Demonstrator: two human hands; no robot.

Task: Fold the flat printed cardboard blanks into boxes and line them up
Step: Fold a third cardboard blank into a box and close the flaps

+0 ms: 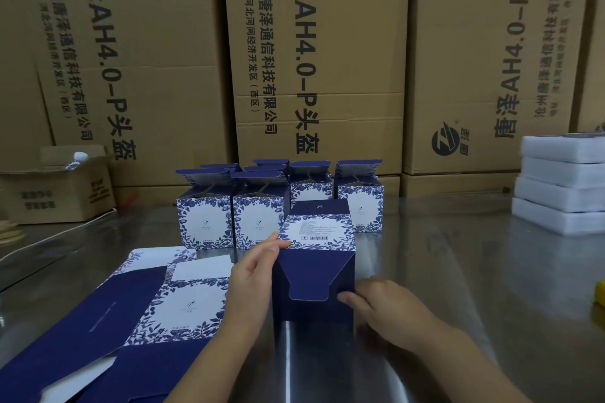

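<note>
A folded dark-blue box [316,275] with a white floral barcode panel on top stands on the steel table, its tuck flap facing me. My left hand [253,267] holds its left side, thumb on the top edge. My right hand [381,306] touches its lower right corner with curled fingers. Several finished boxes [206,221] with open lids stand in rows just behind. A stack of flat blue-and-white blanks [137,311] lies at the front left.
Big brown shipping cartons [314,52] wall off the back. A small open carton [57,193] sits at the far left. White foam trays [561,186] are stacked at the right. A yellow object [600,291] shows at the right edge.
</note>
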